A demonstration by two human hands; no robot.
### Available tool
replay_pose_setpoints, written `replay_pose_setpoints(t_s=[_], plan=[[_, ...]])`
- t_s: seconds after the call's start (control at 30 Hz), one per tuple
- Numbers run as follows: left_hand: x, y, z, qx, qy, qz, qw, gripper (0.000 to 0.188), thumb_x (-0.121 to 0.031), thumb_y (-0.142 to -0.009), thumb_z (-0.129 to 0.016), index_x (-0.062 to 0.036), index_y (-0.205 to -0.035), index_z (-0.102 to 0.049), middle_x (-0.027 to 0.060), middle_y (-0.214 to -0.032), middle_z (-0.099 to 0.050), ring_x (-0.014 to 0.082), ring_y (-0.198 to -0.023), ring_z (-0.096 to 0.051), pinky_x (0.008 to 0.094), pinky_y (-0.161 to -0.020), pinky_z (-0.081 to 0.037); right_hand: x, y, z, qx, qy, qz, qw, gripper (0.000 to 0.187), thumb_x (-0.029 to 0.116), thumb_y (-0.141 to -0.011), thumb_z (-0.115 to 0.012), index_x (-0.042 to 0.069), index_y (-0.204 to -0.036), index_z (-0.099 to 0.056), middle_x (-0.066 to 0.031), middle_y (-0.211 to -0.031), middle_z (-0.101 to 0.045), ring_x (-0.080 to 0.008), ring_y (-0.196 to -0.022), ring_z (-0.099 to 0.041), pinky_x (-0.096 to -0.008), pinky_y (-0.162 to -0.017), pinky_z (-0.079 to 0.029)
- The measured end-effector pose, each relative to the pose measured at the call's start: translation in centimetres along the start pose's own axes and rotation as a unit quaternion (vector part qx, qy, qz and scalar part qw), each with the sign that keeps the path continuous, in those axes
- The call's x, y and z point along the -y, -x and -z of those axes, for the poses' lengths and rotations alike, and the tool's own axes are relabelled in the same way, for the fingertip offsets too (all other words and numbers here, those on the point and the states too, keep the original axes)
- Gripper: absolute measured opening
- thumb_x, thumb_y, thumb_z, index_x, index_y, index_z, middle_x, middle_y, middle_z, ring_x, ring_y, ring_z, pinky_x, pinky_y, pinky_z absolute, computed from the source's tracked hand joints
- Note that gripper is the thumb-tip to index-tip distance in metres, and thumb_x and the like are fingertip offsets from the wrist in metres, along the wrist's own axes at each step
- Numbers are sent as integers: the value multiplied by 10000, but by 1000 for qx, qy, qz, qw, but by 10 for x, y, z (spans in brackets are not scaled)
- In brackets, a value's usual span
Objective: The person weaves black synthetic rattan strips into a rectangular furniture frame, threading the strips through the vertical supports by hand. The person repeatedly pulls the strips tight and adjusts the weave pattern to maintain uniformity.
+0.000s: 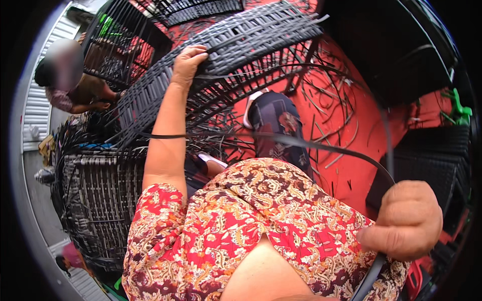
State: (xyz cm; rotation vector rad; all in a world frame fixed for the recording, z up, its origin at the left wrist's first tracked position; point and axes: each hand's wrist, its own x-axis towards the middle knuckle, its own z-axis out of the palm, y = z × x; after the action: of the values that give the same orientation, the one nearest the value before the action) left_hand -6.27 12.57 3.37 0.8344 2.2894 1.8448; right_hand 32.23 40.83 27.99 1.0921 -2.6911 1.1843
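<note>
With right hand, clenches black strip at lower right; with left hand, touches black woven piece at upper centre, grip unclear. Seems partway along, with dense weaving on top but open gaps left below.

The only view looks down and forward from the wearer's head over patterned clothes, fisheye-wide, bending edges toward its dark rim; the right hand is close, the left hand farther, red floor below.
</note>
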Motion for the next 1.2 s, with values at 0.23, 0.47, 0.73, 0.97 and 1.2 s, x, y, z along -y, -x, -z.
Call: replay_pose_setpoints(t_s=[0.23, 0.47, 0.73, 0.97, 1.2], plan=[[-13, 4, 11, -25, 12, 30, 999, 92, -26, -730, -648, 21, -809, -657, 65, -1005, -592, 147, -966, -530, 239, -859, -397, -86, 44, -28, -115, 145, -211, 960, 99, 19, -645, -640, 45, -713, -573, -57, -610, -516, -251, -520, -478, -365, -632, -419], [-15, 2, 12, -24, -22, -15, 999, 113, -60, -717, -659, 16, -800, -664, 76, -978, -611, 158, -944, -547, 253, -854, -410, -153, 237, -116, 189, 142, -513, 825, 270, 6, -640, -605, 65, -900, -643, -128, -845, -645, -315, -812, -612, -372, -738, -492], [-42, 7, 3, 5, 87, 97, 991, 100, -49, -701, -669, 16, -777, -669, 55, -966, -608, 133, -889, -544, 241, -820, -406, -177, 66, -83, -123, 42, -318, 939, 241, -79, -753, -497, -19, -964, -596, -161, -924, -610, -279, -861, -604, -322, -781, -479], [-75, -10, -3, 54, 109, 117, 986, 110, -66, -720, -667, -14, -816, -675, 72, -1091, -571, 141, -957, -522, 265, -856, -389, -240, -192, -57, -163, -89, -101, 977, 297, 139, -891, -536, 43, -1172, -539, -21, -992, -588, -80, -761, -538, -223, -681, -454], [-129, -10, -22, 84, 70, 92, 990, 151, -81, -740, -666, 11, -859, -662, 84, -1180, -519, 162, -1034, -503, 281, -903, -384, -251, -231, -31, 22, -144, -232, 962, 201, 249, -888, -565, 64, -890, -645, 65, -676, -543, -24, -583, -501, -164, -534, -386]])
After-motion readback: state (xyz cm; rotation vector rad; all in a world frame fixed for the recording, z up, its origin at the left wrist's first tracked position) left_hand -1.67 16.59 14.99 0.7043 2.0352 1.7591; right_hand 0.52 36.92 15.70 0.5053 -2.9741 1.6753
